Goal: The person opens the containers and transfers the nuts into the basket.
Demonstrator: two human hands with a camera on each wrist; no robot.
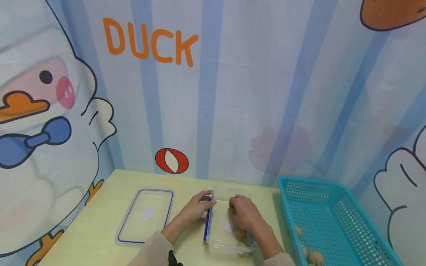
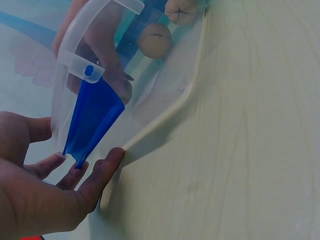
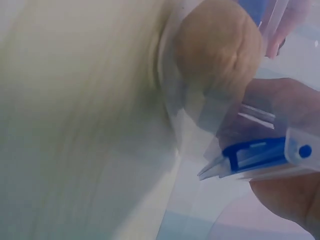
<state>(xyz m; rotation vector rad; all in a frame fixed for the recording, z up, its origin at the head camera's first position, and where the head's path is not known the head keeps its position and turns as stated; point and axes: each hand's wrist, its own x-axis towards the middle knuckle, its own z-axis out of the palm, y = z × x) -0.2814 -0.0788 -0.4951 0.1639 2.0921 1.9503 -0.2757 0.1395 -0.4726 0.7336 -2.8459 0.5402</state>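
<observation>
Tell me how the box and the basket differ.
The box is clear; the basket is turquoise.
The box has solid walls and blue clips; the basket's walls are full of holes.
The basket is plainly larger than the box.
Both are uncovered and hold walnuts.

The gripped container (image 1: 229, 247) is showing glossy plastic. Beyond the grip, walnuts (image 2: 154, 41) are looking matt; beneath, the table (image 2: 235, 160) is looking wood-grained.
</observation>
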